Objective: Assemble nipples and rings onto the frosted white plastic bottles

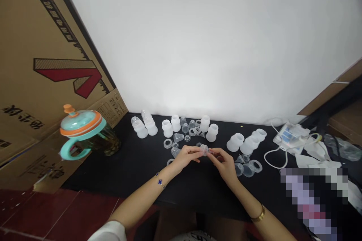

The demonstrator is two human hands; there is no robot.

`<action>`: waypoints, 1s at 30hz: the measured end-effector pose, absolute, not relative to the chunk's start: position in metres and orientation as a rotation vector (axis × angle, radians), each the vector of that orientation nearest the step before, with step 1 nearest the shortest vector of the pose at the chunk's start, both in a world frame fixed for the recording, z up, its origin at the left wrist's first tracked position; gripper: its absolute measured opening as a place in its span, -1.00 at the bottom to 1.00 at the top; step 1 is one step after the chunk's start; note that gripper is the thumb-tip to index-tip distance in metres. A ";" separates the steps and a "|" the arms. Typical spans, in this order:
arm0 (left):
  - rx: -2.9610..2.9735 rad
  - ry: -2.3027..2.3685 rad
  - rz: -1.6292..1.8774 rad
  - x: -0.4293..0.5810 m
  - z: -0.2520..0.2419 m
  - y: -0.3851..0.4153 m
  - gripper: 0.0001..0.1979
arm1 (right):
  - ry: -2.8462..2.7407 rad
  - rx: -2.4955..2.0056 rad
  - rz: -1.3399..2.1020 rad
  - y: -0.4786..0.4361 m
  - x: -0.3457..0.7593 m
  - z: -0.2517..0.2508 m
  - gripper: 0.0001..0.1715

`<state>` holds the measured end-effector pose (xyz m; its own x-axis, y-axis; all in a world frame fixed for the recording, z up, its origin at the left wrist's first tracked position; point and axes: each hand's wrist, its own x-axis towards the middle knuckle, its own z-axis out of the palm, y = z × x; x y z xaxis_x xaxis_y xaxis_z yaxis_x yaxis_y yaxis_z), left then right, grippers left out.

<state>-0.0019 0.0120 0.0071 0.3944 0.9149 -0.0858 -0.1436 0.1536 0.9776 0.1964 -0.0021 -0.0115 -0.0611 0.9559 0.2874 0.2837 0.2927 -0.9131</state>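
Between my two hands, above the black table, is a small clear bottle nipple set in a ring (204,150). My left hand (186,156) pinches it from the left with thumb and fingers. From the other side my right hand (223,161) grips it with its fingertips. Just behind lie loose collar rings (194,131) and clear domed caps (178,138). Other caps (248,170) and a ring (256,165) rest to the right of my right hand. A clear cap (175,152) is partly hidden by my left hand.
White open bottles (212,133) stand in groups along the wall, more (235,142) at right. Capped bottles (139,128) stand at back left. A large teal-lidded jug (85,128) is by the cardboard box (42,64). A white cable (267,158) and papers lie right on the black table (135,169).
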 end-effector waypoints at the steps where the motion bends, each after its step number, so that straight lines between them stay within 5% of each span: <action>1: 1.164 0.846 0.903 -0.002 0.006 0.012 -0.58 | -1.574 -1.172 0.827 -0.002 0.197 -0.011 -0.64; 30: 1.361 0.927 0.981 -0.003 0.000 0.015 -0.67 | -1.704 -1.196 0.730 -0.002 0.197 -0.012 -0.71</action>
<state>-0.0027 0.0148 0.0002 0.3362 0.9413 0.0321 -0.0218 -0.0263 0.9994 0.1967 -0.0018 -0.0117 -0.1248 0.9336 0.3359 0.4012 0.3571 -0.8435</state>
